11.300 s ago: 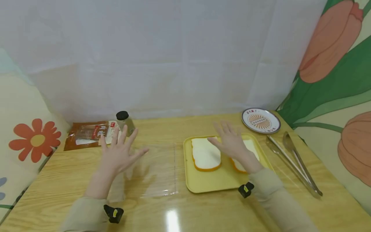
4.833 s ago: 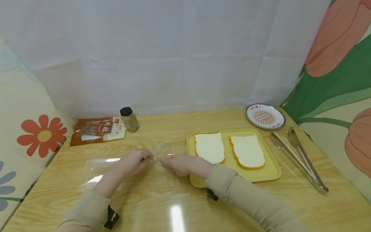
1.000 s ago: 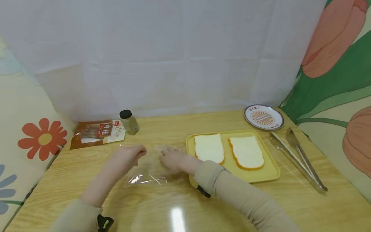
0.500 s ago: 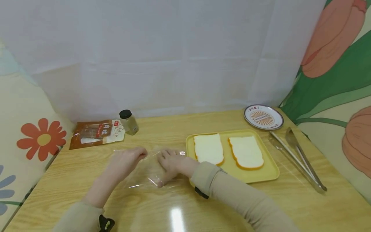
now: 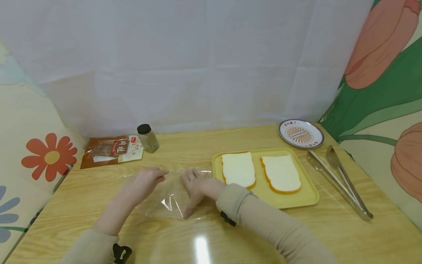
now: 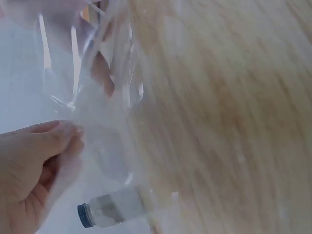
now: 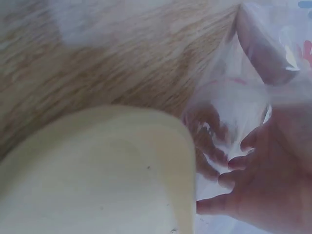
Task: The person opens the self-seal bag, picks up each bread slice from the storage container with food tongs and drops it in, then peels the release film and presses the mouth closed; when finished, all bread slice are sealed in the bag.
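A clear plastic bag is lifted a little off the table, left of the yellow tray. My left hand pinches the bag's edge between thumb and fingers, and the left wrist view shows this hand with the film stretched from its fingertips. My right hand has its fingers spread at the bag's right side and seems to be inside the mouth. In the right wrist view, plastic lies around the spread right hand, close to the tray's rim.
The yellow tray holds two bread slices, the left and the right. Metal tongs and a patterned plate are at right. A spice jar and a brown packet stand back left.
The bag lay flat under both open hands at first; later both hands worked at its edge. Over the last second my right hand's fingers have spread, and the plastic has widened between the hands.
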Demonstrator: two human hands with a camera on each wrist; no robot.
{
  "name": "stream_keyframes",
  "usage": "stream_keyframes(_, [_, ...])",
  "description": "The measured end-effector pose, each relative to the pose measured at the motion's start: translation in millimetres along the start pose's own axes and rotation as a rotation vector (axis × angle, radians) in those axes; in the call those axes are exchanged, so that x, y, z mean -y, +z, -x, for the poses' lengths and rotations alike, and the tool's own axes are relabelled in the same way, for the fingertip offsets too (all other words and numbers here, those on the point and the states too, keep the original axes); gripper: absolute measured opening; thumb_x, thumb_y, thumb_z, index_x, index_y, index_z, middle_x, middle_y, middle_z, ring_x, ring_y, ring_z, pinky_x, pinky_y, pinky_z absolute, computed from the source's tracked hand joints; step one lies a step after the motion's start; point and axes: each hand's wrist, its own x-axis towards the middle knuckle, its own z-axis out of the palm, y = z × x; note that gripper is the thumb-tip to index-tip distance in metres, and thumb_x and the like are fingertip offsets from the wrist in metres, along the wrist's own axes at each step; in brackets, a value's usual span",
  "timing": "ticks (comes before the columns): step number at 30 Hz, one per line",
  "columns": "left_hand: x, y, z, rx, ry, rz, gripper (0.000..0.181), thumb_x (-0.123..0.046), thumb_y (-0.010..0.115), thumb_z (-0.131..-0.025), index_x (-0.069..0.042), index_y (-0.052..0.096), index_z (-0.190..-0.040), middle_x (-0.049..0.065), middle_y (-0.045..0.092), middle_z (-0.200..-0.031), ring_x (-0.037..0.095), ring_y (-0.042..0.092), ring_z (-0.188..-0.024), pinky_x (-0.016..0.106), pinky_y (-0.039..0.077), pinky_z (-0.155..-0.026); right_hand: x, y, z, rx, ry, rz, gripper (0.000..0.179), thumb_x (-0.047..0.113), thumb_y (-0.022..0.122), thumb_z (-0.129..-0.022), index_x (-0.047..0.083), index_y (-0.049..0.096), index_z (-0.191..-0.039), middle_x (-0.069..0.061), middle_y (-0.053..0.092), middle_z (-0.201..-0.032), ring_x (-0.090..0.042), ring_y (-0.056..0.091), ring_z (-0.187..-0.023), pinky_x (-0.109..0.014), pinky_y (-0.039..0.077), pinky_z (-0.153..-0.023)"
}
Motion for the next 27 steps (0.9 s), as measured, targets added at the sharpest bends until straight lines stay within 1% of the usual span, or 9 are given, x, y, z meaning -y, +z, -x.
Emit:
stream_keyframes(3, [2.7,1.7,-0.6,0.023,0.008,-0.022,0.008,-0.006,0.072,-0.079,-0.006,0.074,-0.087,0.002,0.066,-0.076,0.019,0.062,-0.072,0.034,0.055,-0.064,-0.2,-0.2,0.4,-0.007,0.002,-0.013,0.128,0.07,0.076,-0.058,0.015,0.006,-0.15,-0.007,0.008,-0.158,-0.026,0.012,-0.146,-0.057,0.025,-0.112])
stream_keyframes(6, [3.5,5.0,-0.7,0.014,0.021,-0.044,0.003,-0.009,0.074,-0.078,-0.01,0.072,-0.081,0.0,0.067,-0.077,0.019,0.062,-0.075,0.036,0.055,-0.069,0.1,-0.7,1.3,0.007,-0.009,-0.045,0.13,0.067,0.077,-0.057,0.015,0.004,-0.151,-0.01,0.005,-0.159,-0.029,0.009,-0.147,-0.06,0.021,-0.113])
stream_keyframes(10, [1.4,8.7,-1.0,-0.013,0.014,0.011,0.006,-0.008,0.071,-0.081,-0.01,0.067,-0.078,-0.001,0.064,-0.075,0.016,0.061,-0.072,0.035,0.054,-0.067,0.8,-1.8,2.3,0.016,-0.019,-0.077,0.131,0.064,0.078,-0.059,0.013,0.0,-0.151,-0.011,0.0,-0.159,-0.029,0.003,-0.147,-0.061,0.017,-0.114])
stream_keyframes(13, [-0.6,9.4,-0.4,-0.046,-0.008,0.079,0.01,-0.005,0.068,-0.083,-0.01,0.062,-0.076,-0.001,0.062,-0.072,0.013,0.058,-0.069,0.032,0.051,-0.062,0.4,-1.9,2.0,0.008,-0.021,-0.086,0.132,0.064,0.078,-0.06,0.014,-0.003,-0.152,-0.008,-0.001,-0.16,-0.027,0.002,-0.147,-0.06,0.013,-0.115])
stream_keyframes(16, [-1.7,9.5,-0.4,-0.094,-0.01,0.118,0.01,-0.001,0.066,-0.083,-0.007,0.061,-0.077,0.002,0.063,-0.073,0.016,0.06,-0.069,0.034,0.052,-0.062,-0.8,-1.8,1.6,-0.002,-0.025,-0.095,0.132,0.065,0.077,-0.061,0.013,-0.003,-0.152,-0.006,-0.001,-0.16,-0.027,0.002,-0.148,-0.06,0.012,-0.116])
stream_keyframes(19, [-1.7,9.0,-0.4,-0.134,0.016,0.103,0.004,0.001,0.066,-0.082,-0.002,0.066,-0.085,0.006,0.064,-0.077,0.02,0.062,-0.072,0.036,0.054,-0.065,-1.5,-1.5,0.0,-0.014,-0.025,-0.085,0.131,0.066,0.077,-0.06,0.012,0.0,-0.151,-0.006,0.002,-0.159,-0.027,0.003,-0.147,-0.059,0.013,-0.116])
stream_keyframes(22, [-1.2,9.4,0.3,-0.141,0.044,0.077,0.01,0.001,0.068,-0.08,0.0,0.071,-0.089,0.005,0.062,-0.077,0.017,0.06,-0.069,0.032,0.054,-0.063,-1.3,-0.6,-1.5,-0.014,-0.014,-0.071,0.128,0.067,0.077,-0.059,0.013,0.005,-0.15,-0.006,0.004,-0.158,-0.027,0.005,-0.147,-0.06,0.014,-0.115])
stream_keyframes(24, [-0.9,10.5,0.5,-0.157,0.064,0.059,0.008,0.0,0.071,-0.078,-0.002,0.072,-0.086,0.002,0.059,-0.074,0.013,0.057,-0.066,0.029,0.052,-0.059,-1.1,0.4,-2.2,-0.004,-0.008,-0.062,0.127,0.068,0.076,-0.059,0.013,0.006,-0.15,-0.006,0.005,-0.159,-0.028,0.005,-0.147,-0.06,0.013,-0.116])
stream_keyframes(27, [-0.6,13.0,0.0,-0.205,0.084,0.048,0.004,-0.004,0.074,-0.076,-0.006,0.071,-0.079,0.0,0.06,-0.073,0.014,0.058,-0.066,0.03,0.052,-0.06,-0.4,0.5,-0.8,0.009,0.0,-0.052,0.128,0.069,0.075,-0.058,0.015,0.006,-0.151,-0.006,0.004,-0.159,-0.028,0.004,-0.147,-0.06,0.011,-0.116])
